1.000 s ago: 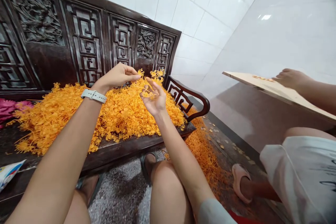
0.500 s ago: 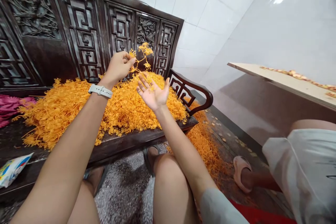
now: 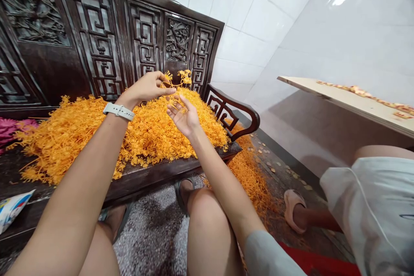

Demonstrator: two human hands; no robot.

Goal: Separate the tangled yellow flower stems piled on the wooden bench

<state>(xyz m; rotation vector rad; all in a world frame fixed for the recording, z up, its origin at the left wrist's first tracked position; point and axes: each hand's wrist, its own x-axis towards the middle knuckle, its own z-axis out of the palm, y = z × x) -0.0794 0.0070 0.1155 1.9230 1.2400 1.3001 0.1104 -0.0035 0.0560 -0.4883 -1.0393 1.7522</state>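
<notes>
My left hand (image 3: pixel 147 89), with a pale watch strap at the wrist, pinches an orange plastic flower sprig (image 3: pixel 185 77) between thumb and fingers. The sprig's frilly heads stand out beyond the fingertips on thin stems. Just below and to the right, my right hand (image 3: pixel 184 117) is turned palm up with its fingers apart, the thumb and fingertips close under the sprig. Whether they touch it I cannot tell. Beneath both hands spreads a large heap of orange plastic flower pieces (image 3: pixel 155 133) on a dark carved wooden bench (image 3: pixel 155 181).
Magenta flower pieces (image 3: pixel 8 130) and a white packet (image 3: pixel 13 211) lie at the bench's left. A curved armrest (image 3: pixel 247 116) bounds its right end. More orange pieces (image 3: pixel 249 177) cover the floor beyond. Another person's leg (image 3: pixel 318 220) and a pale board (image 3: pixel 343 95) are at right.
My left hand has come down and right with the sprig. My right hand's thumb has moved in towards its fingers, nearer the left fingertips. The view has shifted slightly.
</notes>
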